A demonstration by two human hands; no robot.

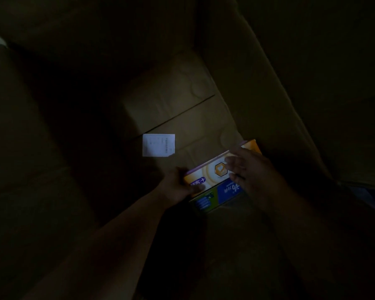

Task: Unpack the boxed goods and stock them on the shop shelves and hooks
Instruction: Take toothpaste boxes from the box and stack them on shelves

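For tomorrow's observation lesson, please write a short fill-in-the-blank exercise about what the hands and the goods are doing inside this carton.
1. The left hand grips one end of the yellow product ____.
2. The right hand, fingers spread, lies over the product's ____ face.
3. A white paper slip lies on the ____ of the cardboard carton.

Missing words: box; top; bottom

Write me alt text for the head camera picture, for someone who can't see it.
In dim light, a person's left hand grips the end of a yellow and blue product box deep inside a large cardboard carton, while the right hand reaches over its top with fingers spread. A white paper slip lies on the carton floor.
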